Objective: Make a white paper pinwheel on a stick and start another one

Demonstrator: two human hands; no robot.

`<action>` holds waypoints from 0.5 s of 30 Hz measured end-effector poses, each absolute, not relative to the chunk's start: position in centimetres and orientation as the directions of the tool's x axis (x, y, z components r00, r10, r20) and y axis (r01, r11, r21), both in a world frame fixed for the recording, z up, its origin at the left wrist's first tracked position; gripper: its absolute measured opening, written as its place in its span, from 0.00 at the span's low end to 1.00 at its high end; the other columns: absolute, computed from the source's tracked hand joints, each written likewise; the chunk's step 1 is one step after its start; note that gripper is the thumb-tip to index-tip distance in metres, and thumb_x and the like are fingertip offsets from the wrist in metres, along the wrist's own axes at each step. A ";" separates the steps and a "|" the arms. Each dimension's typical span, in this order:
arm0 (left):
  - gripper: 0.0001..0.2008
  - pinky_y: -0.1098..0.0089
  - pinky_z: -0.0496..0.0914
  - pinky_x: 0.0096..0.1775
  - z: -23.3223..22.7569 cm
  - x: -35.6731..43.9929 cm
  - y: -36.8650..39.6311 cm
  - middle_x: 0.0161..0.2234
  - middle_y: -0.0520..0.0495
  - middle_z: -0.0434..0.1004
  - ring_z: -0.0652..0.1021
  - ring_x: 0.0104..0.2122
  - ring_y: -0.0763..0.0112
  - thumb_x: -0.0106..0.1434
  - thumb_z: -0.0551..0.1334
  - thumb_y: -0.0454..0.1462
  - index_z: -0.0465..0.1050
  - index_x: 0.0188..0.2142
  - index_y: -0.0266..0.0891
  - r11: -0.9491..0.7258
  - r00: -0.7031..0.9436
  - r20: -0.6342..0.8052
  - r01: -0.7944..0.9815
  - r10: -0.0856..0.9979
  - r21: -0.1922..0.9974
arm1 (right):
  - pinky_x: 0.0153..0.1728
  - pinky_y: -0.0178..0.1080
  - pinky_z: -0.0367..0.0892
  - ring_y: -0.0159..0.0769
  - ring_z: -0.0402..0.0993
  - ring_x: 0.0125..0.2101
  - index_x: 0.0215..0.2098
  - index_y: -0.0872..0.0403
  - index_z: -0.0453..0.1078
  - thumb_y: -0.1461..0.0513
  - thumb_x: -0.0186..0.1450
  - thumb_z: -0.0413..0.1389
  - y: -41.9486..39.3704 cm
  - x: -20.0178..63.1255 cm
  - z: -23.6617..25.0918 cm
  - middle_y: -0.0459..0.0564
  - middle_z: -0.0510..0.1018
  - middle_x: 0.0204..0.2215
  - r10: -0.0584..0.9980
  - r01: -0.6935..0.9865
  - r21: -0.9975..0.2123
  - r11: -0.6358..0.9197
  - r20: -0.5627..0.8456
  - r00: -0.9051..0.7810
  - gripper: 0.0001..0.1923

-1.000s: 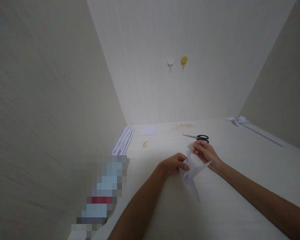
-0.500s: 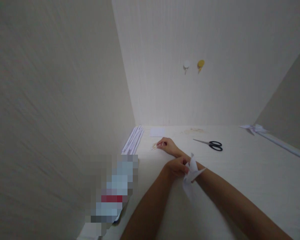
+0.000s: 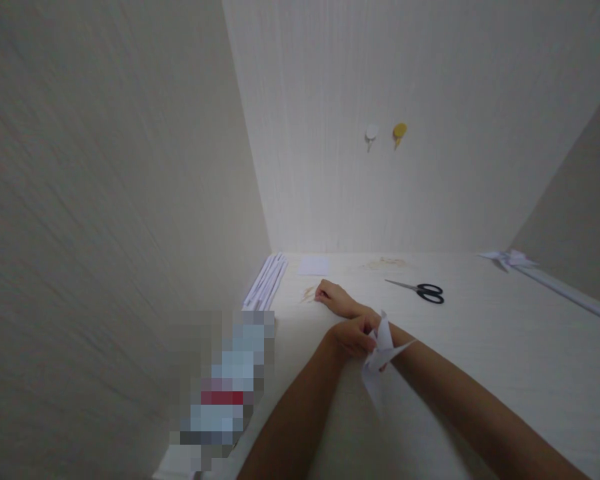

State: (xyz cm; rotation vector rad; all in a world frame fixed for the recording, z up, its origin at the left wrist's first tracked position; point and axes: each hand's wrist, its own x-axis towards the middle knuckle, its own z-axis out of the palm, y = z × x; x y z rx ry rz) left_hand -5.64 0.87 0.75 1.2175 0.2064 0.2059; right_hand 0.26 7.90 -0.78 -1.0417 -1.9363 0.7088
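Note:
My left hand pinches a folded white paper shape with pointed flaps and holds it just above the white table. My right arm crosses behind the paper, and my right hand rests far left on the table with its fingers curled, at a small cluster of thin tan sticks. Whether the fingers hold a stick is hidden. Black-handled scissors lie to the right of that hand.
A bundle of white paper rolls lies along the left wall, with a small white paper square beside it. A long white paper stem with a bow runs along the right wall. Two hooks, white and yellow, hang on the back wall.
My right hand let go of the paper shape and reached left across the table to the sticks. My left hand kept hold of the paper. The view shifted to the left.

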 end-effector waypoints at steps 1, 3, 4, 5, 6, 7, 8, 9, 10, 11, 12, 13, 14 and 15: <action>0.22 0.70 0.60 0.19 0.8 -5.6 0.8 0.11 0.47 0.67 0.68 0.14 0.70 0.22 0.69 0.47 0.67 0.14 0.33 0.339 0.959 -0.059 -0.040 0.277 0.940 | 0.28 0.34 0.58 0.30 0.60 0.24 0.21 0.53 0.64 0.64 0.52 0.53 7.7 0.4 -0.7 0.43 0.67 0.23 0.863 0.394 -0.774 0.496 0.387 -0.325 0.03; 0.21 0.70 0.60 0.20 0.7 -5.5 0.7 0.12 0.48 0.68 0.68 0.15 0.72 0.22 0.70 0.45 0.68 0.15 0.33 0.361 0.947 -0.063 -0.058 0.316 0.931 | 0.28 0.35 0.58 0.30 0.61 0.25 0.21 0.53 0.64 0.64 0.52 0.53 7.2 0.8 -0.4 0.43 0.68 0.22 0.875 0.365 -0.802 0.473 0.381 -0.298 0.03; 0.21 0.71 0.60 0.20 0.7 -5.4 0.6 0.13 0.48 0.68 0.68 0.15 0.72 0.21 0.70 0.43 0.68 0.15 0.33 0.376 0.936 -0.058 -0.082 0.347 0.923 | 0.28 0.35 0.59 0.30 0.61 0.24 0.21 0.54 0.64 0.64 0.52 0.53 7.0 1.2 -0.3 0.43 0.68 0.21 0.884 0.349 -0.818 0.457 0.374 -0.280 0.03; 0.21 0.71 0.60 0.20 0.6 -5.3 0.7 0.13 0.49 0.68 0.67 0.15 0.73 0.21 0.70 0.42 0.68 0.15 0.33 0.388 0.924 -0.053 -0.107 0.380 0.916 | 0.26 0.34 0.59 0.30 0.62 0.23 0.20 0.54 0.64 0.64 0.51 0.52 6.7 1.7 -0.2 0.43 0.68 0.20 0.895 0.332 -0.836 0.436 0.363 -0.260 0.03; 0.20 0.72 0.59 0.20 0.5 -5.1 0.7 0.13 0.49 0.67 0.67 0.15 0.74 0.22 0.70 0.41 0.68 0.15 0.33 0.396 0.909 -0.048 -0.133 0.413 0.909 | 0.24 0.34 0.59 0.30 0.62 0.21 0.20 0.54 0.63 0.63 0.51 0.52 6.4 2.4 -0.1 0.43 0.67 0.18 0.907 0.315 -0.856 0.410 0.348 -0.235 0.04; 0.19 0.72 0.59 0.20 0.4 -4.9 0.8 0.13 0.50 0.67 0.66 0.15 0.75 0.23 0.70 0.41 0.68 0.16 0.33 0.398 0.898 -0.042 -0.152 0.439 0.905 | 0.21 0.34 0.58 0.30 0.62 0.19 0.19 0.54 0.63 0.63 0.51 0.52 6.1 3.2 -0.1 0.43 0.67 0.16 0.920 0.295 -0.875 0.384 0.333 -0.209 0.04; 0.17 0.73 0.59 0.21 0.3 -4.7 1.0 0.13 0.51 0.67 0.66 0.15 0.76 0.25 0.69 0.40 0.68 0.16 0.33 0.399 0.883 -0.035 -0.176 0.468 0.900 | 0.20 0.33 0.58 0.30 0.62 0.18 0.19 0.54 0.63 0.63 0.50 0.53 5.7 4.2 0.0 0.43 0.67 0.15 0.930 0.274 -0.891 0.361 0.320 -0.181 0.04; 0.16 0.74 0.59 0.22 0.3 -4.4 1.1 0.14 0.52 0.67 0.66 0.15 0.77 0.28 0.69 0.39 0.68 0.17 0.33 0.400 0.865 -0.027 -0.204 0.502 0.893 | 0.19 0.33 0.58 0.30 0.62 0.17 0.20 0.54 0.63 0.62 0.49 0.53 5.1 5.3 0.1 0.43 0.67 0.15 0.937 0.252 -0.905 0.343 0.312 -0.154 0.04; 0.15 0.74 0.59 0.23 0.3 -4.1 1.3 0.15 0.53 0.66 0.66 0.16 0.78 0.31 0.68 0.39 0.68 0.19 0.34 0.401 0.839 -0.020 -0.238 0.543 0.885 | 0.19 0.33 0.58 0.30 0.63 0.17 0.21 0.55 0.64 0.61 0.49 0.53 4.5 6.6 0.1 0.43 0.68 0.16 0.944 0.231 -0.917 0.327 0.307 -0.117 0.04; 0.14 0.74 0.59 0.23 0.3 -3.8 1.5 0.16 0.53 0.66 0.66 0.17 0.79 0.32 0.67 0.38 0.68 0.20 0.33 0.400 0.792 -0.018 -0.289 0.610 0.870 | 0.19 0.34 0.58 0.30 0.63 0.17 0.24 0.55 0.65 0.60 0.50 0.53 3.9 7.9 0.2 0.44 0.69 0.16 0.950 0.212 -0.926 0.313 0.304 -0.075 0.05; 0.14 0.74 0.60 0.24 0.4 -3.5 1.7 0.17 0.52 0.67 0.66 0.17 0.78 0.34 0.66 0.38 0.68 0.21 0.33 0.394 0.742 -0.020 -0.333 0.670 0.857 | 0.20 0.34 0.59 0.30 0.64 0.18 0.26 0.55 0.67 0.59 0.50 0.53 3.1 9.1 0.2 0.44 0.70 0.18 0.952 0.198 -0.932 0.305 0.304 -0.035 0.07; 0.13 0.73 0.60 0.25 0.5 -3.3 1.9 0.17 0.52 0.67 0.66 0.18 0.78 0.35 0.65 0.38 0.69 0.22 0.32 0.378 0.692 -0.017 -0.373 0.722 0.847 | 0.21 0.34 0.59 0.30 0.65 0.19 0.29 0.55 0.67 0.59 0.50 0.53 2.4 10.4 0.2 0.45 0.71 0.19 0.953 0.187 -0.937 0.296 0.302 0.000 0.09; 0.13 0.73 0.60 0.25 0.6 -3.1 2.0 0.18 0.52 0.67 0.66 0.18 0.78 0.36 0.65 0.38 0.69 0.22 0.32 0.354 0.646 -0.005 -0.412 0.764 0.840 | 0.21 0.34 0.59 0.30 0.65 0.20 0.31 0.55 0.68 0.59 0.50 0.54 1.6 11.5 0.2 0.45 0.71 0.20 0.955 0.164 -0.945 0.284 0.295 0.044 0.11; 0.13 0.73 0.60 0.26 0.7 -2.9 2.2 0.19 0.52 0.67 0.66 0.19 0.78 0.37 0.65 0.38 0.69 0.23 0.32 0.325 0.599 0.006 -0.443 0.801 0.836 | 0.22 0.34 0.59 0.30 0.65 0.20 0.32 0.55 0.69 0.58 0.50 0.55 0.8 12.4 0.2 0.45 0.72 0.21 0.960 0.101 -0.963 0.251 0.261 0.098 0.12</action>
